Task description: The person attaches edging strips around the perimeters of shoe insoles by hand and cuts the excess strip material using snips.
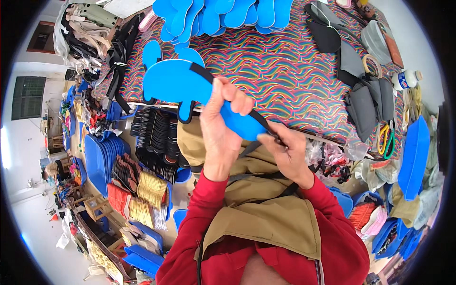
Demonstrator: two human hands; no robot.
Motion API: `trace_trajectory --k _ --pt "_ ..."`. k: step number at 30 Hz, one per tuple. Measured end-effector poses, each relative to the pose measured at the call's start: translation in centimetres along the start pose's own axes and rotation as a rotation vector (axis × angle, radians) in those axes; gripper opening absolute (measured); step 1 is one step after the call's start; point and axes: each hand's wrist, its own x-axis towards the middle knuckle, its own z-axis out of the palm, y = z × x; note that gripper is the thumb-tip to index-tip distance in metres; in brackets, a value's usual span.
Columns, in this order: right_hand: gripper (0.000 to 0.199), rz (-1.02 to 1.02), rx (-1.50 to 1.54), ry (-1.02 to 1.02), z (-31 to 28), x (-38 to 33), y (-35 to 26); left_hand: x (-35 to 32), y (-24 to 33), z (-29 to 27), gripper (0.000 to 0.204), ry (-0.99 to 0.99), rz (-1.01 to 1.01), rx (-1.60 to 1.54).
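Observation:
My left hand (222, 121) is closed around the middle of a bright blue shoe insole (175, 81), thumb on its upper face and fingers over the far edge. A black strip (201, 72) lies along that far edge and passes under the fingers toward the narrow end. There my right hand (289, 154) pinches the strip between thumb and fingers; these fingers are slightly blurred. Beyond the held insole, other blue insoles (152, 51) lie near the table's front edge. One small blue end with black edging (185, 112) shows just below it.
A patterned table (266, 61) bears a pile of blue insoles (228, 13). At right are dark grey pieces (365, 107), a tape roll (372, 65), a white bottle (407, 79) and scissors (388, 141). Black strips (121, 59) hang at left, above blue bins (102, 164) and stacked soles (152, 190).

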Motion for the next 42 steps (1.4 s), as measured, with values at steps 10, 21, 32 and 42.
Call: trace_trajectory --k 10,21,32,42 --pt "0.012 0.159 0.116 -0.056 -2.8 2.6 -0.7 -2.5 -0.3 -0.4 0.018 0.107 -0.101 0.582" --pt "0.022 -0.125 0.045 -0.330 -5.0 4.7 0.0 1.1 4.7 4.5 0.054 -0.848 -0.198 2.067" --pt "0.019 0.287 0.352 -0.592 -6.3 7.2 0.2 0.7 6.3 7.2 0.015 -1.028 -0.049 2.242" --pt "0.021 0.282 0.285 -0.302 -10.6 8.0 -1.2 -0.9 5.6 5.5 0.020 -0.735 -0.251 1.949"
